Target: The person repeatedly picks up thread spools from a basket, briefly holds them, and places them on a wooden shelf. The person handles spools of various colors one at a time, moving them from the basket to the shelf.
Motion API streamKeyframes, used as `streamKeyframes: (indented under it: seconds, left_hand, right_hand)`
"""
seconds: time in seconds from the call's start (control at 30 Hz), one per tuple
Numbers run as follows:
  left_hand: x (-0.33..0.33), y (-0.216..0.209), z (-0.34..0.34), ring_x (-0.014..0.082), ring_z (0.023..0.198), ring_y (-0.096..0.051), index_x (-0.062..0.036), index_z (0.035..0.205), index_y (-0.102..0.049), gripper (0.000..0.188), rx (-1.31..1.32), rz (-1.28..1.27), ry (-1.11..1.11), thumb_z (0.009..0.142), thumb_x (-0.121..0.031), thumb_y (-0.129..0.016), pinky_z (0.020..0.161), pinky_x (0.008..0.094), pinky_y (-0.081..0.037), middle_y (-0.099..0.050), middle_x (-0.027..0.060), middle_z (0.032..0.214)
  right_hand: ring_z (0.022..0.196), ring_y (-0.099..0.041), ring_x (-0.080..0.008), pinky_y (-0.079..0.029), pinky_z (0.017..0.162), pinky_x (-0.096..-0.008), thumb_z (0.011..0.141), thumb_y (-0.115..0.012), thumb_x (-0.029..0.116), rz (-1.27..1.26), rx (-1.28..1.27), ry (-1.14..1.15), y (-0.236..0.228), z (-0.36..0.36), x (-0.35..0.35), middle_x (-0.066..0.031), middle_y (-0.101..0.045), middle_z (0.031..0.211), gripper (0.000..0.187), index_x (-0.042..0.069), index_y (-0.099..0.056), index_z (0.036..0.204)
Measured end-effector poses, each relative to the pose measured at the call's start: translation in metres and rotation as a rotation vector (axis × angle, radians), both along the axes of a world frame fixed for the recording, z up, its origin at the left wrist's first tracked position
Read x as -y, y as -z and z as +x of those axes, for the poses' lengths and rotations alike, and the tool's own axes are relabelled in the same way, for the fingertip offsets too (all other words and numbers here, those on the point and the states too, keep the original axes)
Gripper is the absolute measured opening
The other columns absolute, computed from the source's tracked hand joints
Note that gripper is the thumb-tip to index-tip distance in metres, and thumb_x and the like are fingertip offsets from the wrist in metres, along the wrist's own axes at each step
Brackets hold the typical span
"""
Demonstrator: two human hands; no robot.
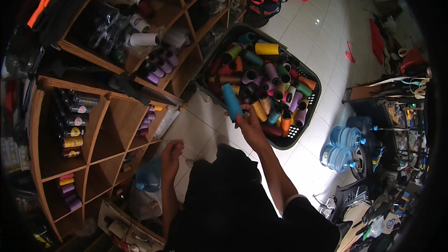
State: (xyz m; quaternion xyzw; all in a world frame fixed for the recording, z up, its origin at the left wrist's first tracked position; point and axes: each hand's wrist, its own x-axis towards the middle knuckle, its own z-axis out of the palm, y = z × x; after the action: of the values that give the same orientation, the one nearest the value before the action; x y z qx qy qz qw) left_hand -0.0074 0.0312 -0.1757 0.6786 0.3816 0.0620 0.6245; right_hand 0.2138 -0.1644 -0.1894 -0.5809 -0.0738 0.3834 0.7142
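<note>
At basket's (313, 107) 8 o'clock side, right hand (250, 125) grips blue spool (230, 99), long axis 11-to-5, far end toward 11. Left hand (172, 152): fingers loosely curled, released.

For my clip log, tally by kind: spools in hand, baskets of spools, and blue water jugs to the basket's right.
Blue spool in the right hand: 1
Basket: 1
Water jugs: 3
Total: 5

Apparently a sewing workshop, basket (292, 132) of thread spools (270, 72), wooden cubbyhole shelves (119, 121)
</note>
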Motion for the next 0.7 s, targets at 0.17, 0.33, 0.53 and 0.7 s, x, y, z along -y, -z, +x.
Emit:
streamKeyframes:
  seconds: [0.17,0.33,0.53,0.7]
  left_hand:
    - [0.017,-0.078,0.090,0.0192,0.108,-0.058,0.0029,0.128,-0.051,0.040,0.461,-0.200,0.267,0.095,-0.020,-0.059,0.093,0.0328,-0.046,-0.060,0.0113,0.117]
    - [0.033,-0.103,0.102,0.0207,0.110,-0.059,0.0054,0.129,-0.049,0.042,0.641,-0.329,0.214,0.092,-0.010,-0.062,0.097,0.0346,-0.045,-0.060,0.0142,0.119]
    - [0.029,-0.114,0.092,0.0204,0.110,-0.059,0.0058,0.129,-0.049,0.045,0.669,-0.270,0.267,0.090,-0.011,-0.065,0.097,0.0345,-0.045,-0.062,0.0146,0.118]
    - [0.031,-0.120,0.091,0.0197,0.111,-0.058,0.0060,0.127,-0.051,0.048,0.663,-0.190,0.279,0.088,-0.013,-0.070,0.099,0.0350,-0.043,-0.062,0.0133,0.117]
  right_hand:
    - [0.102,-0.054,-0.0155,-0.043,0.090,-0.0296,0.087,-0.068,0.009,0.150,0.129,-0.114,-0.087,-0.028,-0.003,-0.0080,-0.057,0.114,0.049,0.008,-0.039,0.127]
    - [0.098,-0.056,-0.0170,-0.046,0.085,-0.0316,0.083,-0.072,0.008,0.043,0.613,-0.077,-0.125,-0.034,-0.012,-0.0083,-0.054,0.109,0.044,0.005,-0.050,0.121]
    - [0.089,-0.058,-0.0183,-0.045,0.075,-0.0296,0.078,-0.074,0.006,-0.017,0.997,0.139,-0.156,-0.030,-0.014,-0.0075,-0.058,0.096,0.028,0.005,-0.067,0.105]
    - [0.082,-0.060,-0.0207,-0.047,0.070,-0.0302,0.080,-0.072,0.003,0.005,0.850,0.119,-0.161,-0.032,-0.019,-0.0093,-0.058,0.092,0.020,0.004,-0.068,0.099]
